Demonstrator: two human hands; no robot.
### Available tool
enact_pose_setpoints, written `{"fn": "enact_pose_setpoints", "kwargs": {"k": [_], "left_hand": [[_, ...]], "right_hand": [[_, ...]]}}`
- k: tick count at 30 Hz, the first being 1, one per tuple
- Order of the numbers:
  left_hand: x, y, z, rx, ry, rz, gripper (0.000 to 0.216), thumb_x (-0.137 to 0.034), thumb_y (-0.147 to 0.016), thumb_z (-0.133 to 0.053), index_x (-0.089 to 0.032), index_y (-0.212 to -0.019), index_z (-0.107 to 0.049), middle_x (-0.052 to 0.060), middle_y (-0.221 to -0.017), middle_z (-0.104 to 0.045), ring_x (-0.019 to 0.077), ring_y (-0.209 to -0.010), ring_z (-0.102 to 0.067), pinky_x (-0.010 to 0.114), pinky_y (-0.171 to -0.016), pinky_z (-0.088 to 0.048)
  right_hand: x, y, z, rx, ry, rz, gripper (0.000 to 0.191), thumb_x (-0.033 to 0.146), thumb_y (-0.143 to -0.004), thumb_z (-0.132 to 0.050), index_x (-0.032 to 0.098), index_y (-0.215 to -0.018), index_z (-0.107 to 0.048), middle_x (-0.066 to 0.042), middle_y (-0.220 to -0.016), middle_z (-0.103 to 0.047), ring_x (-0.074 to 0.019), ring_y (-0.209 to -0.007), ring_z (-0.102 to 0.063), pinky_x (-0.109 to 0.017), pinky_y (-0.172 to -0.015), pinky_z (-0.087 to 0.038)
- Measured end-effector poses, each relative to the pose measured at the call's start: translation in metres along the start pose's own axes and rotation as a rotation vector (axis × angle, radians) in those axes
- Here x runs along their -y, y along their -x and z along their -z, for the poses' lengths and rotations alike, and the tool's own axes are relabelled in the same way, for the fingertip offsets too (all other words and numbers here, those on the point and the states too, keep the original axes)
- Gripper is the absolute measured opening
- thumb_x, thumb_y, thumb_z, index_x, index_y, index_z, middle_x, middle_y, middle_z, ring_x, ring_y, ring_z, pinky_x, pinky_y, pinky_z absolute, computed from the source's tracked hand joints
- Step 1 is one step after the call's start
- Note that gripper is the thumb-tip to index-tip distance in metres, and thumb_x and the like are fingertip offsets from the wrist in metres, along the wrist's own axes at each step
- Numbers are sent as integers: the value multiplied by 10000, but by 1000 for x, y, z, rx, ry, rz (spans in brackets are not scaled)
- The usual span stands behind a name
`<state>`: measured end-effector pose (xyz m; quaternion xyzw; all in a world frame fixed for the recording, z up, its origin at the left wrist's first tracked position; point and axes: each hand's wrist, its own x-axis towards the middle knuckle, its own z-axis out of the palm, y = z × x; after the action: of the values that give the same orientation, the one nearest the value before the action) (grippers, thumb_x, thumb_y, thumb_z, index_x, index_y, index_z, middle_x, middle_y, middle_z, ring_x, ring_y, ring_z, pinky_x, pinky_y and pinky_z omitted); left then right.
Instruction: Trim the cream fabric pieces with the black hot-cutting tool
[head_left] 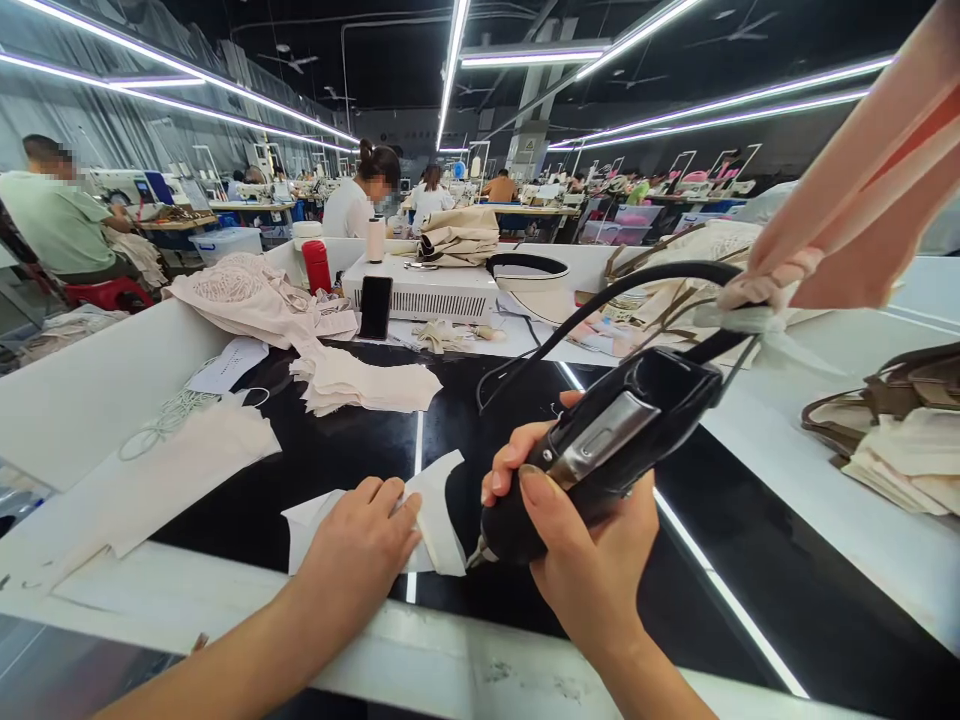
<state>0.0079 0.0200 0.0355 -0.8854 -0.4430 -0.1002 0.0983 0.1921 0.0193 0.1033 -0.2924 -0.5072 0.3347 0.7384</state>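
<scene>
My right hand (577, 540) is closed around a black handheld cutting tool (600, 450), whose metal tip points down at the right edge of a white fabric piece (442, 510). A black cable (600, 300) runs from the tool's rear up and away over the table. My left hand (360, 545) lies on the left part of that fabric piece, fingers bent and pressing it onto the black table surface (337, 460).
A stack of cream fabric pieces (367, 385) lies beyond, with lace fabric (240, 290), a white machine box (427, 285), a phone (375, 307) and a red bottle (316, 265). More fabric piles (892, 450) sit at right. Other people work at far tables.
</scene>
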Motion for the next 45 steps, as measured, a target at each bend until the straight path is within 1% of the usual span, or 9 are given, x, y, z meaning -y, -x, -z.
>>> {"fn": "enact_pose_setpoints", "kwargs": {"k": [13,17,20,22,25,28,30,40,45], "left_hand": [[-2,5,6,30,-49,35,305,-196,-1011,-692,-159,-1313,-666,79,-1114,-707,259,-906,-690,397,-749,-593],[-6,10,13,10,-134,84,185,-208,-979,-727,-167,-1160,-716,38,-915,-675,251,-771,-667,386,-636,-566],[-8,13,17,-70,-175,107,30,-184,-965,-721,-155,-971,-720,35,-822,-646,256,-734,-652,390,-610,-560],[-10,14,17,-148,-157,55,65,-135,-981,-671,-146,-927,-704,50,-838,-662,251,-744,-654,386,-625,-569],[-15,15,14,-243,-6,-160,172,-45,-1023,-550,-139,-993,-690,57,-904,-694,222,-805,-676,347,-716,-595],[-22,14,7,-298,161,-359,235,-48,-1082,-457,-124,-1067,-679,60,-953,-713,196,-887,-699,303,-822,-609],[-24,13,2,-312,207,-407,254,-71,-1109,-422,-100,-1109,-675,73,-979,-725,193,-920,-709,295,-859,-617],[-14,8,-2,-337,277,-360,262,-157,-1145,-426,-99,-1156,-681,78,-1055,-768,183,-987,-743,292,-980,-619],[-10,14,-3,-261,315,-278,177,-206,-1105,-546,-170,-1207,-686,86,-1195,-753,243,-1113,-733,387,-1011,-634]], "right_hand": [[-5,6,-3,-8,52,16,272,180,-866,-764,297,-1042,-594,56,-819,-700,-119,-583,-659,-260,-529,-620],[-5,5,-5,3,28,19,286,158,-851,-771,293,-1004,-570,63,-808,-707,-114,-570,-649,-250,-513,-613],[-6,4,-5,0,19,25,290,147,-850,-768,291,-988,-557,63,-810,-708,-109,-563,-639,-241,-508,-603],[-6,4,-5,0,17,22,295,149,-850,-771,291,-993,-555,62,-812,-708,-108,-562,-638,-239,-509,-599],[-6,5,-5,8,13,19,306,156,-848,-773,292,-1011,-553,63,-808,-702,-107,-558,-631,-244,-518,-596],[-5,5,-6,8,8,9,309,183,-856,-780,296,-1031,-552,63,-803,-689,-108,-551,-622,-243,-508,-584],[-4,5,-6,6,7,2,306,201,-863,-786,298,-1034,-553,63,-805,-686,-110,-550,-622,-240,-500,-578],[-6,6,-3,-3,-9,3,298,197,-865,-798,310,-1030,-577,61,-820,-697,-109,-566,-636,-238,-526,-599],[-7,7,-1,4,13,-7,291,247,-883,-809,312,-1062,-589,45,-835,-693,-120,-584,-647,-250,-533,-604]]}}
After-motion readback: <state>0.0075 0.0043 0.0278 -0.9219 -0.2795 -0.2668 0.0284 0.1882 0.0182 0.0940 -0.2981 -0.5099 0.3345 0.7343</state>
